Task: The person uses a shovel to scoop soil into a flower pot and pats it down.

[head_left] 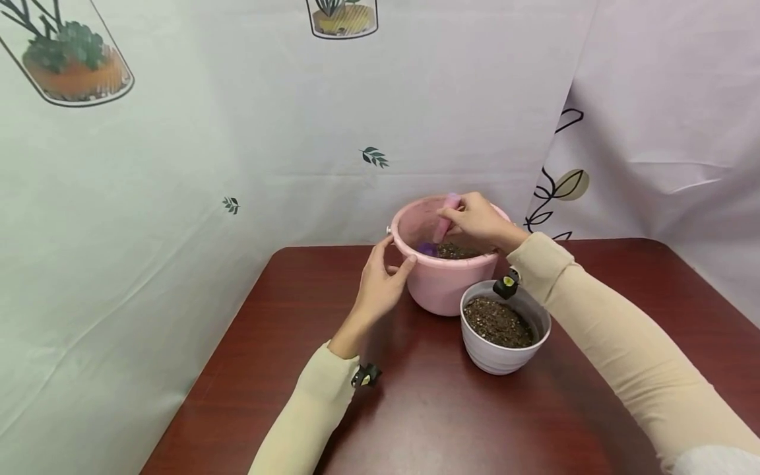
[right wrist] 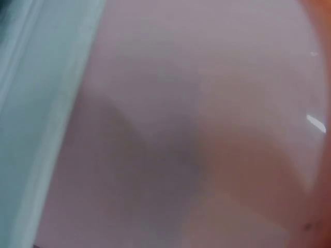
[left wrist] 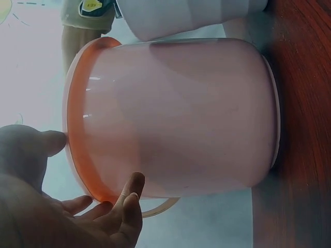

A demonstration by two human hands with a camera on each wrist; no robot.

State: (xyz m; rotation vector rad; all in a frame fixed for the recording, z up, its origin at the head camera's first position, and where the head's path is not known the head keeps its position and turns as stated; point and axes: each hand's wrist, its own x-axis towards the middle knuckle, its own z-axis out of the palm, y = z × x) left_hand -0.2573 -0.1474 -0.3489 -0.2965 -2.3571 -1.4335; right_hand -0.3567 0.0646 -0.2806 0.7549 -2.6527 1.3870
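Observation:
In the head view my right hand [head_left: 482, 219] reaches over a pink bucket [head_left: 442, 290] and grips the pink handle [head_left: 445, 221] of a small trowel. Its purple blade [head_left: 427, 249] is down at the dark soil [head_left: 454, 252] inside, partly buried. My left hand [head_left: 380, 284] touches the bucket's left rim with thumb and forefinger spread apart. From the left wrist view, the thumb [left wrist: 54, 142] rests at the rim and the other fingers [left wrist: 132, 199] lie along the side. The right wrist view shows mostly blurred pink bucket wall [right wrist: 207, 103]; the hand is hidden there.
A white pot [head_left: 495, 359] with soil in it stands just in front of the bucket, under my right wrist. Both stand on a reddish-brown table [head_left: 285, 316]. A pale printed sheet [head_left: 297, 119] hangs behind. The bucket's thin handle [left wrist: 163, 207] hangs on its far side.

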